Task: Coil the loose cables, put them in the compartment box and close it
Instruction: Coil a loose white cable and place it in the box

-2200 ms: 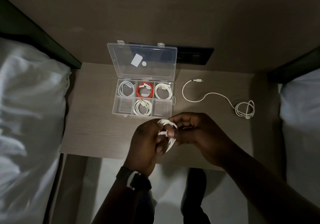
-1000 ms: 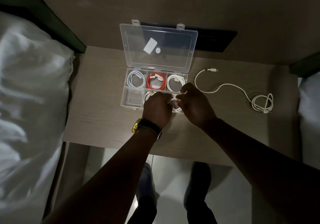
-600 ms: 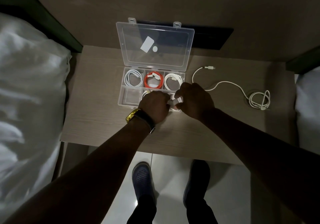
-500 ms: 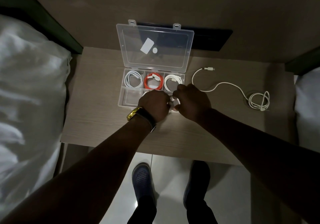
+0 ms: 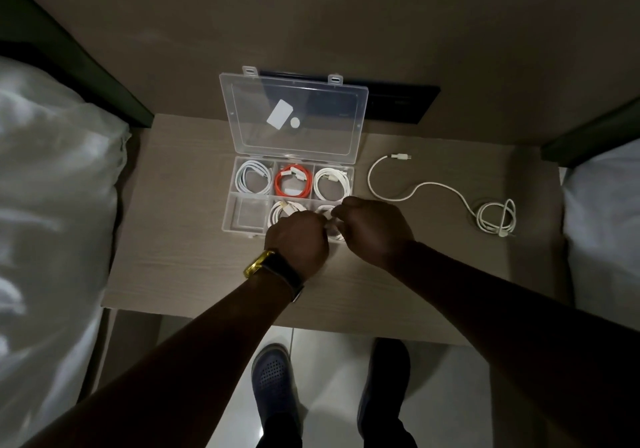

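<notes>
A clear compartment box [image 5: 229, 205] stands open on the small table [image 5: 180, 239], its lid [image 5: 294, 118] tilted up at the back. The back row holds a white coil [image 5: 253, 180], an orange coil [image 5: 293, 182] and another white coil [image 5: 333, 182]. A white coil [image 5: 284, 209] lies in the front middle cell; the front left cell is empty. My left hand [image 5: 298, 243] and my right hand [image 5: 374, 229] press a coiled white cable [image 5: 330, 220] into the front right cell, fingers closed on it. A loose white cable [image 5: 440, 191] lies on the table to the right.
White bedding [image 5: 52, 222] borders the table on the left and more bedding [image 5: 602, 225] on the right. A dark socket panel [image 5: 398, 104] sits on the wall behind the lid. My feet in shoes [image 5: 273, 378] stand on the tiled floor below the table edge.
Both hands carried the coiled white cable from in front of the table forward and down into the box's front right cell. The view shifted closer to the box.
</notes>
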`<action>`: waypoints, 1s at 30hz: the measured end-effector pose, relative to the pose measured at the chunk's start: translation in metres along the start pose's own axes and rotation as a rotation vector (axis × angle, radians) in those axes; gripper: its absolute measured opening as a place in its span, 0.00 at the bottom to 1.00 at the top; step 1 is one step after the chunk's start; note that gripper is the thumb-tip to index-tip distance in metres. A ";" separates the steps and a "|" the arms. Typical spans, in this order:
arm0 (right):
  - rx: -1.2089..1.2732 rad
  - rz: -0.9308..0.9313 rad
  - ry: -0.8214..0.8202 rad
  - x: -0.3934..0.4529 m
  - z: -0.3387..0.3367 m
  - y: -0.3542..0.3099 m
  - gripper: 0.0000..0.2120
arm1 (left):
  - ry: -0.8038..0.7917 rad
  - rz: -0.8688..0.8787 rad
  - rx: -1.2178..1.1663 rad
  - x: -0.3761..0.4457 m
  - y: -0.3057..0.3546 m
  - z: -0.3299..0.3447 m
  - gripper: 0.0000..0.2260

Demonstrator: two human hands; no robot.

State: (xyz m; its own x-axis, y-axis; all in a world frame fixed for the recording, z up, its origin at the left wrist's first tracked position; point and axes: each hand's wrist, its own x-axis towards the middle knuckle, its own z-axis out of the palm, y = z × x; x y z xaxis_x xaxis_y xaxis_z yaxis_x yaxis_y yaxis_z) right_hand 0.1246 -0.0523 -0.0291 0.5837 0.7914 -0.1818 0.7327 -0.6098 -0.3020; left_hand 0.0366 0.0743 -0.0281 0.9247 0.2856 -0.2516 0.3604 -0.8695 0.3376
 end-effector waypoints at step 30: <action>0.378 0.181 0.204 -0.001 0.016 0.004 0.06 | 0.187 -0.009 -0.170 0.017 -0.013 -0.003 0.06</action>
State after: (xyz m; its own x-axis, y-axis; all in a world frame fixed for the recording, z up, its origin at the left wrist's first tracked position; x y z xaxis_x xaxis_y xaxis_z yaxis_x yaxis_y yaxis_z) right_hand 0.1211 -0.0545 -0.0451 0.7749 0.6262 -0.0866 0.4560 -0.6486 -0.6095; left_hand 0.0479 0.0914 -0.0339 0.9223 0.3764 -0.0881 0.3694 -0.7908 0.4881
